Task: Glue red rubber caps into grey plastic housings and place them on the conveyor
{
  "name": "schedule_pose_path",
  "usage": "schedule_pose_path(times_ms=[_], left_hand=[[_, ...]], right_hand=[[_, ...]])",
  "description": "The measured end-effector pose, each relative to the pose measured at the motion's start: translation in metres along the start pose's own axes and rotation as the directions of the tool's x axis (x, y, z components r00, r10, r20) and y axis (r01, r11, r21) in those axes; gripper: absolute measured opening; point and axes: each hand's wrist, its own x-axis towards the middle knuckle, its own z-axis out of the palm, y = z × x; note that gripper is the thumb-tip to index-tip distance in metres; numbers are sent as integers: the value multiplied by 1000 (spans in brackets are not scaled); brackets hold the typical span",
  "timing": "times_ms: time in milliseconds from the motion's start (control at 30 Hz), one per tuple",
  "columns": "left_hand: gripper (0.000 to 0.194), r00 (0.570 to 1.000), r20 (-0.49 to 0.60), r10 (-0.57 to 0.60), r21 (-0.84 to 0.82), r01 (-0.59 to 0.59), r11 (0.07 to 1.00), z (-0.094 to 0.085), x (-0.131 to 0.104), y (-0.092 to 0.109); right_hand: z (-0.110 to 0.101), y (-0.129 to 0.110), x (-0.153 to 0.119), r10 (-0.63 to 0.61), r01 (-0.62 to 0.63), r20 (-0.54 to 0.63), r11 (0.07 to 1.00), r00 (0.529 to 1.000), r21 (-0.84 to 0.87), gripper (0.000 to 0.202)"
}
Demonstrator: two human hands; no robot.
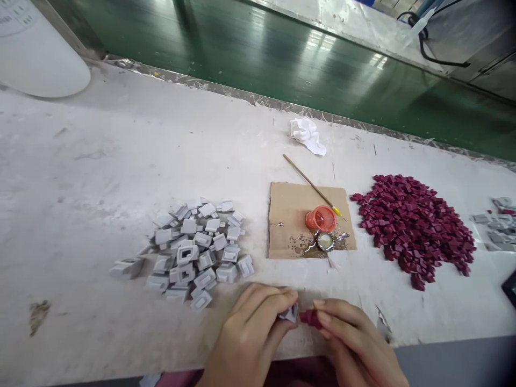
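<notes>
One grey piece [289,313] is clamped in my left hand [250,322], and one maroon piece [309,318] is pinched in my right hand [355,329], just beside it, near the table's [161,145] edge. Uneven finger pressure could make the maroon piece slip.

crumpled white tissue [306,134] on scuffed white tabletop [105,145], nr shiny green belt [226,59] across bkgd. lg white container [40,54] top l., partly cut off. black cable [447,63] & translucent tapered item [420,24] top r.; dark obj [511,287] at r. edge.

A white table [121,156] bears grey parts [189,226], maroon pieces [415,226] and cardboard [288,209].
</notes>
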Motion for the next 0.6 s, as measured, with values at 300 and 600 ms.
schedule_pose_path(times_ms=[300,600], left_hand=[[10,997,-82,13,-4,-14,1000,1,6,4],[12,997,-73,-7,-34,4,999,1,2,4]], right_hand=[[6,3,-2,28,-28,2,999,1000,21,37],[11,0,-5,-4,5,21,1000,1000,-14,42]])
